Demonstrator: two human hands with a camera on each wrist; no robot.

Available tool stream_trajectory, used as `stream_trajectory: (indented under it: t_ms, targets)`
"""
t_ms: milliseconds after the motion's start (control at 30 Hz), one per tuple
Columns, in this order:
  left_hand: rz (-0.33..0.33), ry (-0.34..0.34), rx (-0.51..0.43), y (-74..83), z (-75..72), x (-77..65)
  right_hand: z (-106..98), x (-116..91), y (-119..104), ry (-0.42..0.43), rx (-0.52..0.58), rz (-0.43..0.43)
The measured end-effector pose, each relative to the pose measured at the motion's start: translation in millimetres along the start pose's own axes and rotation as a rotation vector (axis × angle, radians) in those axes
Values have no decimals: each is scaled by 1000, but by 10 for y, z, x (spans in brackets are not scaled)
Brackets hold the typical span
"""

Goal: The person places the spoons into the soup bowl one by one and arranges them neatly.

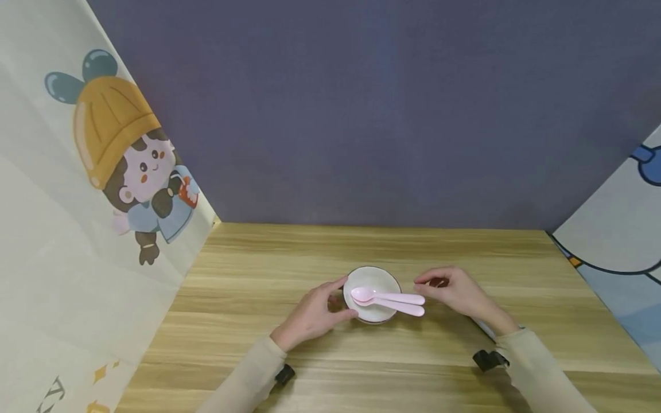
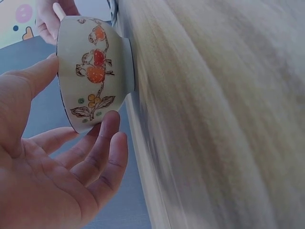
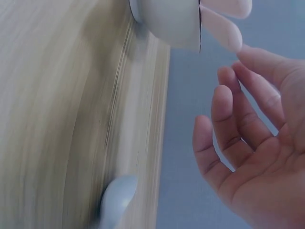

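Observation:
A white bowl [image 1: 364, 277] with a dark rim stands upright on the wooden table. Painted birds and leaves decorate its outer wall [image 2: 90, 71]. My left hand [image 1: 315, 314] holds the bowl at its left side, the thumb and fingers spread around the rim. Two pink spoons [image 1: 395, 301] lie in it side by side, their handles sticking out over the right rim. Close to the handle ends is my right hand [image 1: 462, 292], its fingers loosely bent with nothing gripped. In the right wrist view, one of its fingertips [image 3: 248, 55] meets or nearly meets a spoon handle [image 3: 223, 31].
A smooth whitish object [image 3: 116, 200] lies on the table by my right forearm, which mostly hides it in the head view. A dark blue-grey panel [image 1: 361, 115] rises behind the wooden table [image 1: 289, 246]. Printed cartoon sheets [image 1: 51, 189] line both sides.

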State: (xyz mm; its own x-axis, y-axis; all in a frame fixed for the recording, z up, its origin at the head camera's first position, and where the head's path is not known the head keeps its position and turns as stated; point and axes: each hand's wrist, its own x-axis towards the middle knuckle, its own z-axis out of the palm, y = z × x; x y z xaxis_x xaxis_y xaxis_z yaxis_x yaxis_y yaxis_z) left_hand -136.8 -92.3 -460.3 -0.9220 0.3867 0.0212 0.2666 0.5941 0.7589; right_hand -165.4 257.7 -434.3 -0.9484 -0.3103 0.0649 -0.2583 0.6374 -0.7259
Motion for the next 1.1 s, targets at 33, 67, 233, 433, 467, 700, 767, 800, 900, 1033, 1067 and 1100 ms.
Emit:
stream_trajectory:
  t_ms: [33,67,233,433,467,700,767,800,900,1033,1067,1100]
  targets:
    - [1,-2,0,2,-1,0,-15,-13,16,4,1,5]
    - [2,-5,0,3,-2,0,-29,-28,33,5,2,11]
    - [5,-11,-1,-5,6,-3,-107,-112,99,2,18,47]
    - [19,-2,2,-3,9,17,-211,-215,155,15,8,65]
    - [20,-3,4,-4,10,19,-228,-229,167,18,7,74]
    - [13,-2,14,-6,10,14,-310,-297,312,30,-3,122]
    - [13,-2,10,-1,10,10,-331,-316,354,28,-3,136]
    - [16,0,10,-3,13,10,-342,-325,376,27,-6,141]
    - [22,0,11,-5,13,13,-380,-347,424,26,-15,157]
    - [13,-5,19,5,5,23,-431,-382,482,30,-35,179]
    - [9,-8,23,7,1,17,-441,-389,501,30,-38,183]
    - [5,-9,25,9,-4,13,-451,-399,518,29,-43,186]
